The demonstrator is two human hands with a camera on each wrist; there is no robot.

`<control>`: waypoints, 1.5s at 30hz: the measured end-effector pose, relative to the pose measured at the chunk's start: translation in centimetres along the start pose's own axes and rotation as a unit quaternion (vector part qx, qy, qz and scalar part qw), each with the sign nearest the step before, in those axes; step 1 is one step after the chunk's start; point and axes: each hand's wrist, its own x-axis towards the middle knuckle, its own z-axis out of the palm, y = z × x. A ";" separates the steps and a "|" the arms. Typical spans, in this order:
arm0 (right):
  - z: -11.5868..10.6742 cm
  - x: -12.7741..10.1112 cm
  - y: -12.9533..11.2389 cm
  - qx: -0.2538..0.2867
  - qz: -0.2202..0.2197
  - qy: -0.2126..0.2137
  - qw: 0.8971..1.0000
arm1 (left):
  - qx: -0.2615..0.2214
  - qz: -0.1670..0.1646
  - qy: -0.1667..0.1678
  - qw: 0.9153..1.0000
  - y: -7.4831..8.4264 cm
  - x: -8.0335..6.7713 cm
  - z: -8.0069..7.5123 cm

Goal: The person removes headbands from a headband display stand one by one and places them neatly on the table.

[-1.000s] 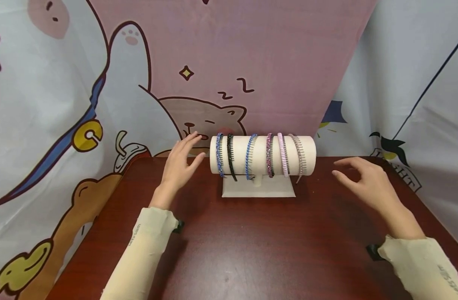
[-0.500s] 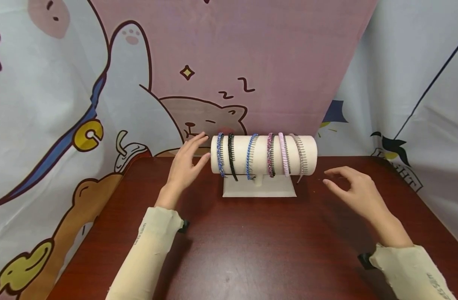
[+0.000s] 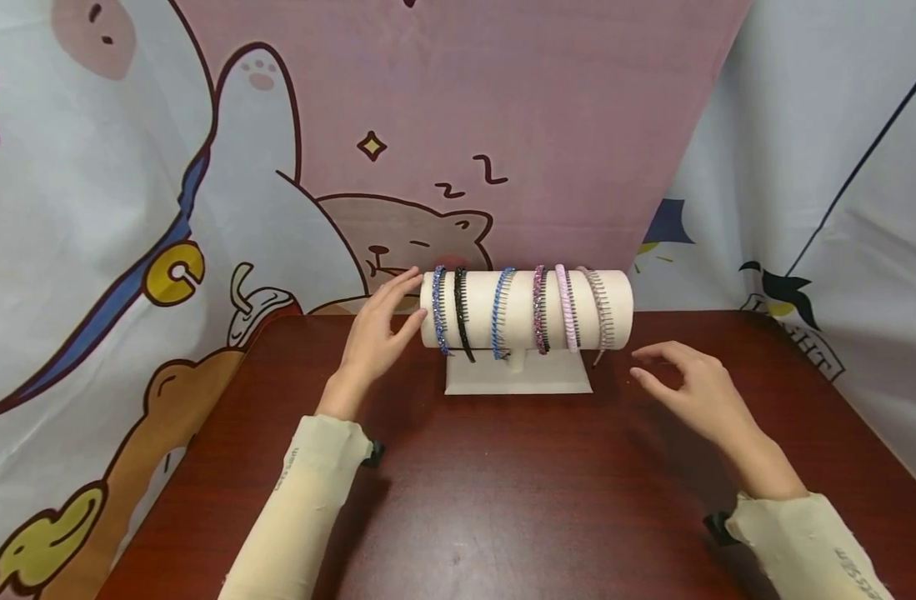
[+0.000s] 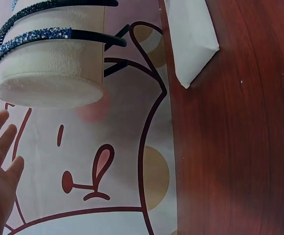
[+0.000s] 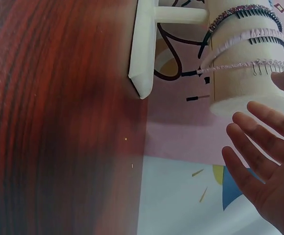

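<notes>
A cream padded roll [image 3: 519, 333] on a T-shaped stand lies crosswise at the table's far side. Several headbands with comb teeth sit round it: a blue glitter headband [image 3: 438, 310], a black headband [image 3: 463, 321], a blue headband [image 3: 498, 317], a purple-pink glitter headband [image 3: 539, 312], a pale pink headband [image 3: 566, 312] and a thin beige-pink headband [image 3: 602, 310]. My left hand [image 3: 375, 337], fingers extended, is beside the roll's left end; whether it touches cannot be told. My right hand [image 3: 701, 392], fingers loosely bent and holding nothing, hovers right of the roll, apart from it.
The stand's flat cream base [image 3: 518, 379] rests on a dark red-brown wooden table [image 3: 488, 500]. Close behind the roll hangs a pink and white cartoon-printed cloth [image 3: 578, 150]. It also runs along the left and right sides of the table.
Both hands have moved inward toward the roll's ends, the left one rightward and the right one leftward and slightly nearer the viewer. The roll and headbands have stayed in place.
</notes>
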 end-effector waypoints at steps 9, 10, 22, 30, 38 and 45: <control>0.7 0.2 -0.4 0.013 -0.006 -0.007 1.000 | 0.000 0.000 -0.002 1.000 0.0 0.0 0.3; 0.8 0.2 -0.5 0.015 -0.006 -0.009 1.000 | -0.001 0.001 -0.002 1.000 0.0 0.0 0.3; 1.5 0.5 -0.7 0.018 -0.013 -0.010 1.000 | -0.016 0.008 -0.003 1.000 -0.2 -0.1 0.7; 1.9 0.5 -0.7 0.022 -0.003 -0.022 1.000 | -0.020 0.018 0.001 1.000 -0.4 0.0 0.8; 2.8 0.4 -0.8 0.041 0.016 -0.027 0.999 | -0.035 0.019 0.004 0.999 -0.7 -0.1 1.1; 4.3 -0.3 -0.6 0.129 0.070 -0.037 0.989 | -0.036 0.018 -0.006 0.999 -0.6 -0.5 1.4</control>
